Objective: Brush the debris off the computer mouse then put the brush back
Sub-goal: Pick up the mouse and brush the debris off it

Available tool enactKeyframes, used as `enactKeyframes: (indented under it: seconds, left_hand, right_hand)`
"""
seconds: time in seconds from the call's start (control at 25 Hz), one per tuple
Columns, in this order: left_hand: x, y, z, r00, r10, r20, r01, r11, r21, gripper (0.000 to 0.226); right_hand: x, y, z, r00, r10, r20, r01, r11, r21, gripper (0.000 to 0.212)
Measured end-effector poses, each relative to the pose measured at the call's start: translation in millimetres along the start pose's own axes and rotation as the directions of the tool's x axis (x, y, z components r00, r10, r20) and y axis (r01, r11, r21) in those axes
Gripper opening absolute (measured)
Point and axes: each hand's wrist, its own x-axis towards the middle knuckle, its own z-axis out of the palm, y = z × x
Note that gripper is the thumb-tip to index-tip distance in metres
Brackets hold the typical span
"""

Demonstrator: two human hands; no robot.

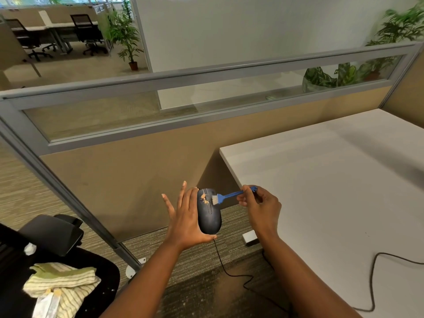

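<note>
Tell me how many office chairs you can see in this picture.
3. Two black office chairs stand at the desks in the far left background. One black chair sits close at lower left, holding a striped cloth. Others may be hidden behind partitions.

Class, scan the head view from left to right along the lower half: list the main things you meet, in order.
Striped cloth → left hand → computer mouse → blue brush → right hand → white desk.

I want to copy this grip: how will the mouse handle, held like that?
The mouse looks light: the left hand holds it up with ease. Its smooth, rounded shell may slip. The trailing cable could tug.
</note>
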Motion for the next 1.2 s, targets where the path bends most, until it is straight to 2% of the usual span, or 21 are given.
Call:
enactKeyframes:
  seconds: [0.08,0.16,0.36,0.56,0.76,0.88,1.0,1.2]
  left_hand:
    - [0,1,1,1.000,0.006,0.002,-0.006,1.000,0.000,0.130]
    - [-1,1,1,1.000,0.013,-0.002,-0.013,1.000,-0.004,0.129]
    - [-4,0,1,1.000,0.014,0.011,-0.014,1.000,0.006,0.130]
    - [-5,-2,1,1.000,0.014,0.012,-0.014,1.000,0.016,0.131]
    - [-5,-2,1,1.000,0.013,0.014,-0.013,1.000,0.008,0.131]
    - [-4,-1,4,0.999,0.016,0.035,-0.018,0.999,0.036,0.131]
    - [-3,2,6,0.999,0.015,0.045,-0.016,0.999,0.032,0.131]
    - [-3,3,6,0.998,0.006,0.060,-0.010,0.998,0.055,0.127]
  right_hand:
    - [-1,-2,3,0.996,-0.001,0.085,-0.002,0.999,0.037,0.010]
    - [-3,-1,6,0.989,-0.014,0.149,0.015,1.000,-0.004,0.006]
    - [-3,1,3,0.993,-0.093,0.069,0.099,0.992,-0.080,0.010]
    - [-7,-5,5,0.972,-0.126,0.197,0.138,0.989,-0.049,0.009]
    - [-2,-4,3,0.990,-0.126,0.060,0.133,0.983,-0.128,0.013]
    - [-3,-6,9,0.990,-0.064,0.125,0.069,0.997,-0.033,0.012]
    - [-5,-6,14,0.982,-0.081,0.173,0.099,0.990,-0.099,0.013]
    - [0,-7,8,0.990,-0.131,0.057,0.139,0.972,-0.188,0.012]
